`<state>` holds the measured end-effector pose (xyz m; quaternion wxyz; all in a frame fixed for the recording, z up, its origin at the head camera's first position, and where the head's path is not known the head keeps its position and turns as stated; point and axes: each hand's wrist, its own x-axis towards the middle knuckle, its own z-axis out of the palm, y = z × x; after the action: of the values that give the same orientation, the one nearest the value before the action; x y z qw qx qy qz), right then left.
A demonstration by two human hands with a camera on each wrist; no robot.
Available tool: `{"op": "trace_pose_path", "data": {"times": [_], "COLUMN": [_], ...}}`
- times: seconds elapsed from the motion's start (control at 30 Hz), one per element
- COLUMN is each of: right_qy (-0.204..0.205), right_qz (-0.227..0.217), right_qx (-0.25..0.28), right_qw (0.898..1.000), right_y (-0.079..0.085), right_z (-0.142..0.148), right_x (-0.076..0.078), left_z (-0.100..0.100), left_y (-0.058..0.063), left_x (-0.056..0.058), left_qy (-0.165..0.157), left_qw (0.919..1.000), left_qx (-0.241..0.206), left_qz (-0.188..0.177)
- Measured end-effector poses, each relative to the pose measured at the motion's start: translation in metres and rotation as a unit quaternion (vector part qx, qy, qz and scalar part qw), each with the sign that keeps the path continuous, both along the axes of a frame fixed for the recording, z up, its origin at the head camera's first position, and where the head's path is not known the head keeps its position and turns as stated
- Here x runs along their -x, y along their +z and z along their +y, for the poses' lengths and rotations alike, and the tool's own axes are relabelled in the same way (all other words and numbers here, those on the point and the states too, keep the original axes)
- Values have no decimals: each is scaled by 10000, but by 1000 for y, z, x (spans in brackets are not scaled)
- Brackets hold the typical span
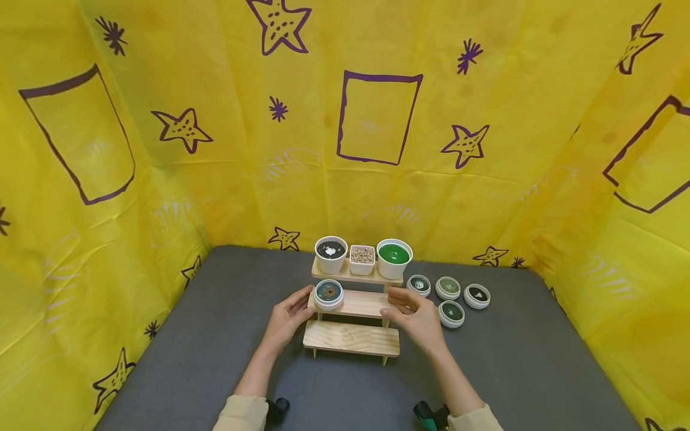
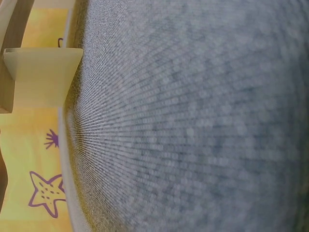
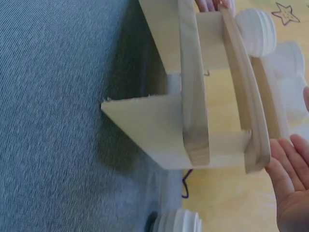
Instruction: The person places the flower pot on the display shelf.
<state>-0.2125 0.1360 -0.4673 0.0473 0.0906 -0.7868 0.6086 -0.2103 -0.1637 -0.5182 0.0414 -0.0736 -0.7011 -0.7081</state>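
In the head view, your left hand (image 1: pixel 286 320) and right hand (image 1: pixel 421 323) reach to opposite ends of the middle shelf (image 1: pixel 361 304) of a three-step wooden stand (image 1: pixel 350 338), which sits on the grey tabletop (image 1: pixel 215 335). The fingers of both look relaxed rather than clenched. Beside your left fingers, a round jar (image 1: pixel 328 293) with a blue and brown top sits on that shelf's left end. The top shelf carries a dark-filled cup (image 1: pixel 331 254), a square cup (image 1: pixel 362 259) of pale bits and a green-filled cup (image 1: pixel 394 258), in a row from left to right. Four small round jars (image 1: pixel 451 314) stand to the right of the stand, beyond your right hand.

In the left wrist view, you see a pale leg (image 2: pixel 46 75) of the stand before the yellow backdrop (image 2: pixel 29 130), the tabletop filling the rest.

In the right wrist view, your right fingertips touch the middle shelf's near end, fingers fairly straight; your left fingertips show at its far end.
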Motion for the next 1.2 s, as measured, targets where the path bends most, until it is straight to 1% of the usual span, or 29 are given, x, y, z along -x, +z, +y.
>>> {"op": "trace_pose_path", "data": {"times": [0.3, 0.5, 0.77, 1.0, 1.2], "right_qy": [-372, -637, -1290, -1628, -2016], "right_qz": [-136, -214, -261, -293, -254], "right_qx": [-226, -172, -262, 359, 337], "right_qw": [9990, 9976, 9910, 9856, 9786], "right_y": [-6, -13, -24, -22, -23], "right_z": [19, 35, 64, 84, 97], "right_x": [1, 6, 12, 11, 14], "left_z": [0, 0, 0, 1, 1], "left_y": [-1, 1, 3, 3, 3], "left_x": [1, 0, -1, -1, -1], "left_qy": [-4, -2, 24, 53, 24], "left_qw": [10000, 10000, 10000, 10000, 10000], "left_qx": [14, -28, -18, 7, -64], "left_qz": [50, 14, 34, -34, -19]}}
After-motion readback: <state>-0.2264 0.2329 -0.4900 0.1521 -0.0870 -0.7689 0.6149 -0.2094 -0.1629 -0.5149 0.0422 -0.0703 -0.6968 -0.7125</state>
